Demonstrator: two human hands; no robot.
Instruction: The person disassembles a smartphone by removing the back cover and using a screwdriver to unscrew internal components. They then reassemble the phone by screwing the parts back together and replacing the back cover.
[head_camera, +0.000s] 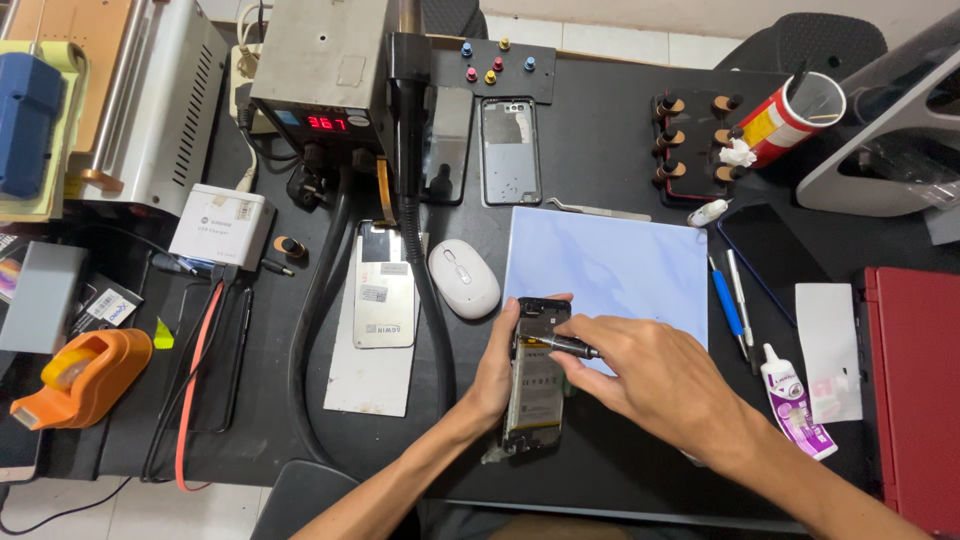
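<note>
Opened phone (535, 380), its back cover off and its inner frame and battery bare, lies at the front edge of the pale blue mat (610, 270), partly over the mat's near left corner. By that look the stripping is well along, yet the board is not lifted out. Left hand (497, 375) clasps the phone's left edge, fingers curled narrowly round it. Right hand (655, 385), on the phone's right, pinches a small dark screwdriver (565, 346) whose tip meets the phone's upper part. Left of the mat sits a white mouse (464, 278); beyond the mat's far edge lies a loose back cover (510, 150). Right of the mat lies a blue pen (727, 305).
</note>
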